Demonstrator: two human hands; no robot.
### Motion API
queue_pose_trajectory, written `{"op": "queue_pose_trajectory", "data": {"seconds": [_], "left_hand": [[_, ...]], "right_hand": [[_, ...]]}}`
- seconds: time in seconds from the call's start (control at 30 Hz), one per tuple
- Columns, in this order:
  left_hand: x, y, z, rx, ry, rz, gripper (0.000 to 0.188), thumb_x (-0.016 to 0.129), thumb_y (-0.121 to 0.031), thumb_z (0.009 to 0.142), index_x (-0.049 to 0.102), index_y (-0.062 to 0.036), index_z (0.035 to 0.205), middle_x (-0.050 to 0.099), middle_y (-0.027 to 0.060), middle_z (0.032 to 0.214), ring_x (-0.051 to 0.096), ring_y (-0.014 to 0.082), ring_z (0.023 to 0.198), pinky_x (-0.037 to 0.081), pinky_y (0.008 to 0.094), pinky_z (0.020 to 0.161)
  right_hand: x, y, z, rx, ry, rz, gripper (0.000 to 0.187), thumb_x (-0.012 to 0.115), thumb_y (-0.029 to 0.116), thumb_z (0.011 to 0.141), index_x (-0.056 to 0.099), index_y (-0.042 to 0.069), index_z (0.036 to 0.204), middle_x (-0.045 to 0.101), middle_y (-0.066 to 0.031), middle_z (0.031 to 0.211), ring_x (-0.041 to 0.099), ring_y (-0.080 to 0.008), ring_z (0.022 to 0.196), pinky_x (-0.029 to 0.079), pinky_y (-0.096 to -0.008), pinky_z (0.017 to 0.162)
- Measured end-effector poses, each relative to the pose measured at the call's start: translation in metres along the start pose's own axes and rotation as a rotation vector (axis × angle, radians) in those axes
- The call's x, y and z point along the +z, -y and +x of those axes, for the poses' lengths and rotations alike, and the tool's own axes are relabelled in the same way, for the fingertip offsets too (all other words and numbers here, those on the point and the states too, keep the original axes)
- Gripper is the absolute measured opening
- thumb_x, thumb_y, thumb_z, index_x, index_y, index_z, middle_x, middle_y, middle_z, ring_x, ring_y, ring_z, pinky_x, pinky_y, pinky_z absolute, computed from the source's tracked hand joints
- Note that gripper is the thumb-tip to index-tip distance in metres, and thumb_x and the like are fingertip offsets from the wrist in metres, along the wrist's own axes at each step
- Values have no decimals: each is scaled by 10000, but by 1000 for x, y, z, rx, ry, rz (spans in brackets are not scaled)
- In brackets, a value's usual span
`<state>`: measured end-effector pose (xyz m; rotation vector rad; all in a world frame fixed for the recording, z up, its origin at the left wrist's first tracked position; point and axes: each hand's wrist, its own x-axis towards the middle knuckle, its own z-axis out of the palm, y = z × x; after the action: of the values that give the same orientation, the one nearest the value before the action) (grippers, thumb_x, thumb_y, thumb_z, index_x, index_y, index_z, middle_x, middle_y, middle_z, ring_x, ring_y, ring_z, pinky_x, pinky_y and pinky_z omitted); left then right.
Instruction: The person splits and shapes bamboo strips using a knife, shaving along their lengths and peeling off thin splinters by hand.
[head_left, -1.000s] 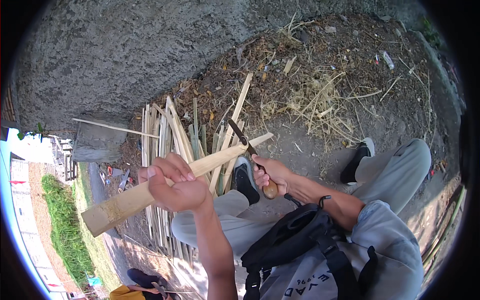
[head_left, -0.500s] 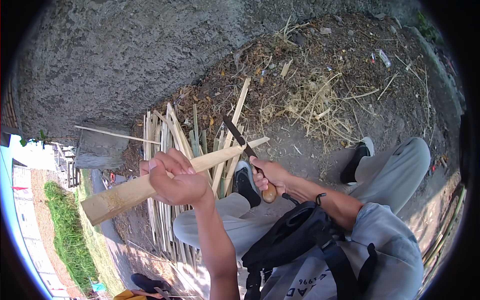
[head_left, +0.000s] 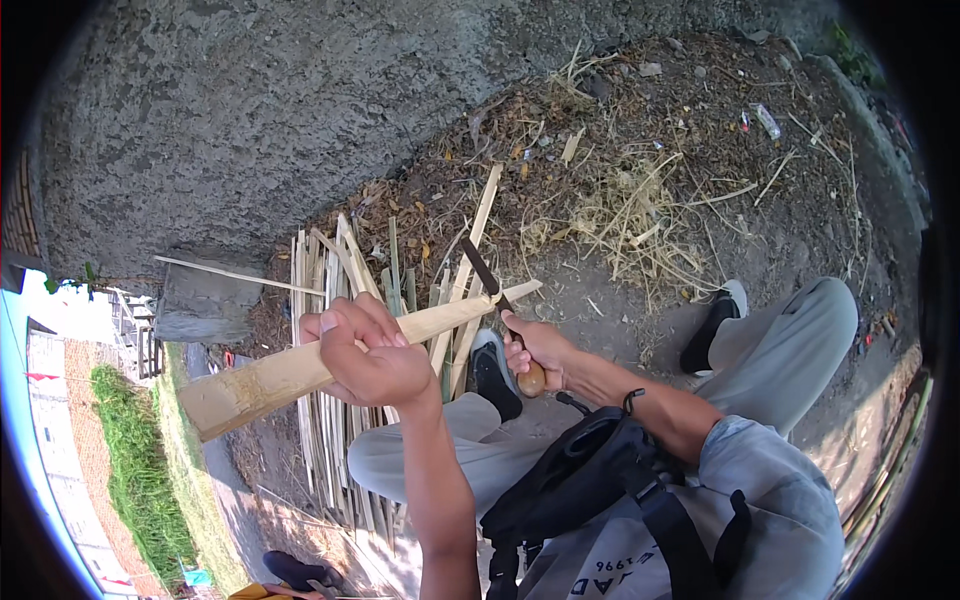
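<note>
My left hand is closed round a long pale bamboo slat, broad and squared at its left end and tapering to a point at the right. A knife with a dark narrow blade and a rounded wooden handle is in my right hand, the fingers wrapped round the handle. Its blade crosses the slat close to the tapered end and touches it, with a small pale curl of shaving at the contact. My left fingers partly hide the slat's middle.
Beneath my left arm lies a pile of split strips beside my shoe. Dry shavings litter the dirt ahead, below a rough grey wall. A black bag hangs at my front. Another person's shoe shows at lower left.
My left hand and the slat have shifted slightly to the right. The knife has turned a little, its tip moving right and its handle left, with the blade still at the tapered end.
</note>
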<state>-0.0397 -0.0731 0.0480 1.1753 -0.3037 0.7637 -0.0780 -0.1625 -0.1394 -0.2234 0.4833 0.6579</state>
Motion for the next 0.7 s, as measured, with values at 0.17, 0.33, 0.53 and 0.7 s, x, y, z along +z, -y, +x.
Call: {"op": "queue_pose_trajectory", "data": {"seconds": [0.17,0.33,0.53,0.7], "left_hand": [[2,0,-1,7,-2,-11,252,450,-117,866,296,-96,668,258,18,454,219,110,324,188,241,330],[-3,0,3,4,-28,-26,241,445,-122,877,303,-87,685,257,14,462,218,106,319,184,235,326],[-7,8,4,17,-2,-45,238,443,-126,882,312,-81,687,253,11,461,211,104,320,188,231,327],[-6,3,3,29,28,-10,240,437,-122,885,310,-82,684,248,10,465,213,103,331,191,233,339]], "right_hand": [[-4,2,0,-6,20,-10,377,502,411,978,447,91,788,393,49,588,352,-38,422,326,-203,366],[16,0,-21,105,161,-59,385,499,422,978,425,98,785,393,46,601,350,-42,419,327,-213,368],[26,-2,-18,-42,46,-184,374,502,417,978,441,96,797,385,49,591,353,-41,421,326,-214,366],[21,1,-23,-38,72,-269,377,503,409,980,438,95,782,393,46,586,357,-46,419,327,-214,366]]}}
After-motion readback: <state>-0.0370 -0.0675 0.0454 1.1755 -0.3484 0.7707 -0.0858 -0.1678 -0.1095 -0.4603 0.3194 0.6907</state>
